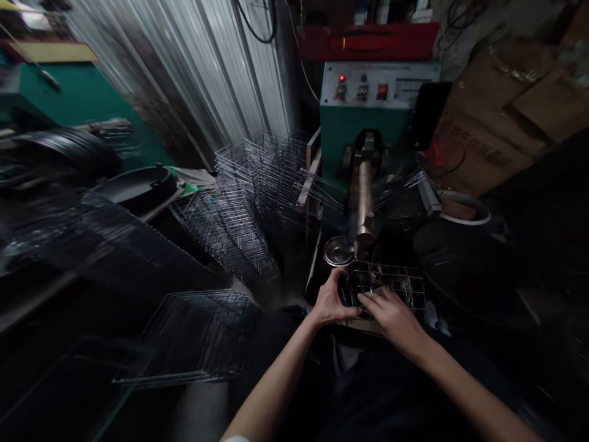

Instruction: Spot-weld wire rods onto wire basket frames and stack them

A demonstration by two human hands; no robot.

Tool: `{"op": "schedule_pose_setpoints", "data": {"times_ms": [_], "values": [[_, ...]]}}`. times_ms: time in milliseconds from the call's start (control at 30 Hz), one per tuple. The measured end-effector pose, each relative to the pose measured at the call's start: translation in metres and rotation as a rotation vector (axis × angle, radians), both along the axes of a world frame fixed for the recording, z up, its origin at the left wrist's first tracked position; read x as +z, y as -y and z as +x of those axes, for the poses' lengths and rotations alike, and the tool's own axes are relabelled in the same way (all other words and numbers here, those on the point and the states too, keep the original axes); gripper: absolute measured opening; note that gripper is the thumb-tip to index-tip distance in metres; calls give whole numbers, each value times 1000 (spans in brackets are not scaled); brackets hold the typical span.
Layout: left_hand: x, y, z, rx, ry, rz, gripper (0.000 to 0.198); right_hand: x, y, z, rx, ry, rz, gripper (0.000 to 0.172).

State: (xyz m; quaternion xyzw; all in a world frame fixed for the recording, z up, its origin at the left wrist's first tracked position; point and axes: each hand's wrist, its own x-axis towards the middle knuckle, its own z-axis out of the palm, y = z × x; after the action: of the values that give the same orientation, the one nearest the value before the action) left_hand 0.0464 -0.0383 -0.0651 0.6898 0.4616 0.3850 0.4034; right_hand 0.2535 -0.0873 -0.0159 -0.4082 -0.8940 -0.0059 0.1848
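A small wire rack (416, 283) lies under the metal electrode arm of a green welding machine, directly in front of me. At the rack's left end, my left hand (332, 302) grips its edge, thumb toward me and fingers on the far side. My right hand (394, 318) reaches over the rack's near side with its fingers bent together at the wires. What its fingertips pinch, if anything, is hidden. The electrode arm (365, 202) points down just beyond both hands. Beside its tip sits a round metal dish (339, 251).
Stacked wire racks (248, 202) stand left of the machine (335, 132); another stack (197, 334) lies nearer me. A dark round pan (133, 184) is at left. Cardboard boxes (488, 135) and a pale-rimmed round container (481, 212) are at right. A red light glows on the control panel (352, 98).
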Motion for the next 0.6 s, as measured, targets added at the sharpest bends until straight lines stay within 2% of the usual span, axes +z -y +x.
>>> {"op": "schedule_pose_setpoints", "data": {"times_ms": [167,300,400,600], "values": [[-7,3,9,-29,28,104,76,-12,7,8,39,27,59,51],[-12,5,15,-25,98,97,76,-13,5,10,51,-26,37,54],[-15,4,18,-28,147,98,77,-10,2,10,52,-61,40,50],[-14,7,21,17,123,93,77,-7,0,11,86,-134,17,46]]}}
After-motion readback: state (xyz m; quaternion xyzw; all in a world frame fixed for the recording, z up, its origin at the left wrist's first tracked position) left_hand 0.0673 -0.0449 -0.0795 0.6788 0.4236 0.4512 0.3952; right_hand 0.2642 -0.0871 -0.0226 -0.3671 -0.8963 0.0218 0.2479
